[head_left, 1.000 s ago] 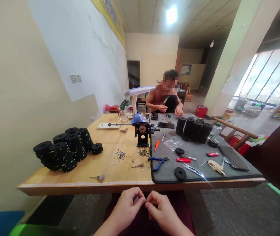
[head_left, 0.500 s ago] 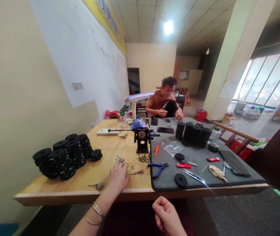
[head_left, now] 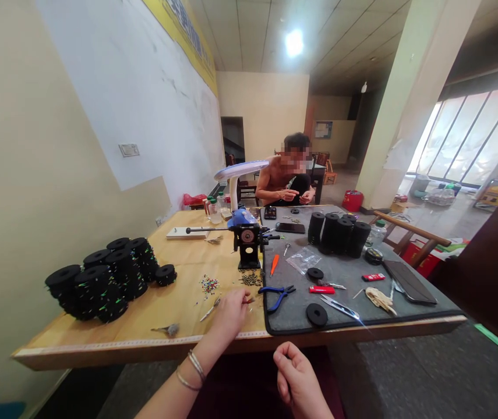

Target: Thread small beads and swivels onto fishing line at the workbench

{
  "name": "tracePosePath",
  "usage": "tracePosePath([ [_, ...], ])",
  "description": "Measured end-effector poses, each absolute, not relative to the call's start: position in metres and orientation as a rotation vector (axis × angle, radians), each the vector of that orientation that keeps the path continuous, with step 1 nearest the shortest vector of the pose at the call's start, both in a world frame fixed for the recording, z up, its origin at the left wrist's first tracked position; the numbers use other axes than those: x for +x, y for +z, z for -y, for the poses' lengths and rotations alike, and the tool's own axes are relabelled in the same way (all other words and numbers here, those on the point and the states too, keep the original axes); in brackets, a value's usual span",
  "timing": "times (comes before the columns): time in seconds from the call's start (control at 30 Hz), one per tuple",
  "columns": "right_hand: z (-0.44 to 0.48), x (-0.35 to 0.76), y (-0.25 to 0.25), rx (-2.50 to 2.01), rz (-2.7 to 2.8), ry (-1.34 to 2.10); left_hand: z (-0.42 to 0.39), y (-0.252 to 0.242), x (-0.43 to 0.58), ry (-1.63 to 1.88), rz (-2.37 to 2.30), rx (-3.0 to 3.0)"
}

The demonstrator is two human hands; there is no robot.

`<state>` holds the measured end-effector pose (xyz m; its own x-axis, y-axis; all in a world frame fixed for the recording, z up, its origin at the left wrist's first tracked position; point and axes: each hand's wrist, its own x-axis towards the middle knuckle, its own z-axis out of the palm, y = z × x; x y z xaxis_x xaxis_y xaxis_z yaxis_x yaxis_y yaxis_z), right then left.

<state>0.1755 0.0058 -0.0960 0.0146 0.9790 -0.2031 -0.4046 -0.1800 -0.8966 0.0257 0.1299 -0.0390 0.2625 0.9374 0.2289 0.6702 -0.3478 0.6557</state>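
Observation:
My left hand (head_left: 231, 314) rests low over the wooden table (head_left: 144, 320), its fingertips by a small reddish feathered piece (head_left: 250, 300); whether it grips that piece is hard to tell. Just left of the hand lies a thin pale-tipped item (head_left: 211, 309). Beyond it are a scatter of coloured beads (head_left: 209, 284) and a pile of small metallic bits (head_left: 251, 279). My right hand (head_left: 295, 372) is curled closed in front of the table edge, with what it holds, if anything, hidden. A black clamp device (head_left: 249, 247) stands behind the metallic bits.
Black foam spools (head_left: 95, 282) stand at the left, others (head_left: 340, 233) at the right back. On the grey mat (head_left: 292, 323) lie blue pliers (head_left: 278, 297), scissors (head_left: 340, 307), a red lighter (head_left: 321, 289) and a phone (head_left: 290, 227). A person (head_left: 281, 180) sits across the table.
My left hand has moved right from the beads to the feathered piece, uncovering the beads and the thin item. My right hand stays curled. The other person's hands have come closer together.

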Motion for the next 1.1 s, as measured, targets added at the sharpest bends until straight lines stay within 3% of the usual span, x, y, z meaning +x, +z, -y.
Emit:
tracePosePath([
  [0.4,0.006,0.167,-0.071,-1.13,0.889,1.464,-0.032,-0.053,0.022,0.873,-1.035,1.143],
  [1.1,0.003,0.164,-0.076,-1.267,0.936,1.468,-0.013,-0.065,0.03,0.834,-1.025,1.159],
])
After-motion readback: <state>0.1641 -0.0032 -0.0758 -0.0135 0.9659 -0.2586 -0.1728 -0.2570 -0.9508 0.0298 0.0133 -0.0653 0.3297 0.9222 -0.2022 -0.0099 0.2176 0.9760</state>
